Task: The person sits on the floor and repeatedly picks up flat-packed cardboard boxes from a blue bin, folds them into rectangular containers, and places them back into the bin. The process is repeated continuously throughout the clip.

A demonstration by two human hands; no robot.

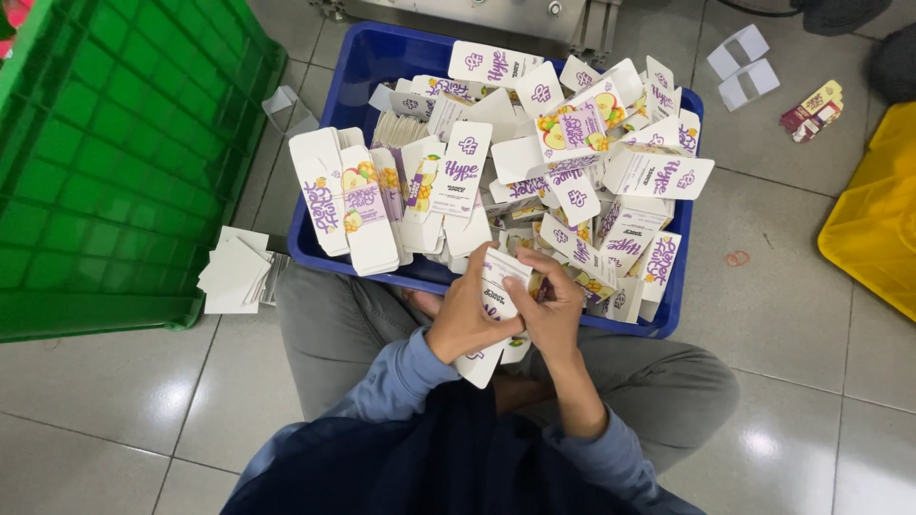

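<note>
the left hand [465,315] is closed around a small white cardboard carton with purple lettering and fruit pictures [496,305], its fingers wrapped over the carton's left side. the right hand [553,310] grips the same carton from the right, fingertips pinching its upper edge. the carton is held upright and a little tilted, above the person's lap and just in front of the near rim of a blue rectangular plastic crate [382,57]; its lower flap hangs below the left wrist. both forearms come out of blue-grey sleeves [405,377], and the person sits on the floor in grey trousers [658,381], knees spread to either side of the crate's near edge.

inside the crate lies a loose heap of flat white printed carton blanks [572,162], piled highest toward the far right corner, some of them sticking out over the rim. along the crate's left wall a tidier row of the same blanks [367,200] stands on edge.

to the left of the crate, on the glossy grey floor tiles [811,315], rests a small stack of plain white card pieces [234,272], touching the near corner of a large green lattice plastic crate [114,162]. right of the blue crate a red rubber band [737,257] lies on the tiles, and a yellow plastic bin [878,219] sits at the right edge. near the far right, two folded white cartons [744,62] and one dark red printed carton [813,110] lie apart from the rest.
</note>
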